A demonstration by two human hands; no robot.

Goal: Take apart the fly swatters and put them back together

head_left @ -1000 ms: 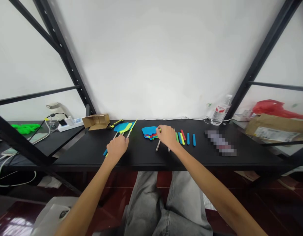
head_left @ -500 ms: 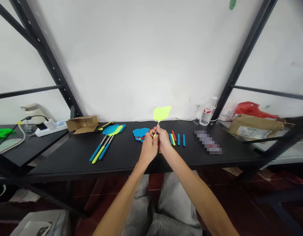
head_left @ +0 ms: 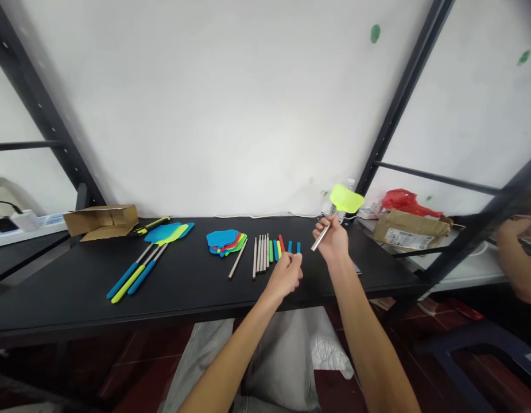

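My right hand [head_left: 336, 238] is closed around the metal rod of a yellow fly swatter [head_left: 347, 199], raised above the right part of the table. The rod's bare lower end slants down to the left, with no coloured grip on it. My left hand [head_left: 286, 274] has curled fingers and covers the lower ends of two blue handle grips [head_left: 298, 247]; whatever may be inside it is hidden. Just left of it lie red, yellow, blue and green grips [head_left: 271, 251]. Several metal rods [head_left: 260, 255] come beside these, then a stack of coloured swatter heads [head_left: 222, 238].
Three swatters with grips [head_left: 134, 278] lie on the black table's left side. Behind them are an open cardboard box [head_left: 102, 221] and a yellow-black cutter [head_left: 153, 225]. A bottle [head_left: 350, 184] stands partly hidden behind the raised swatter. Another person's arm [head_left: 517, 258] shows at far right.
Both hands were together on the yellow swatter. They have parted: the right has carried it rightward, the left has come to the grips. The view has turned right.
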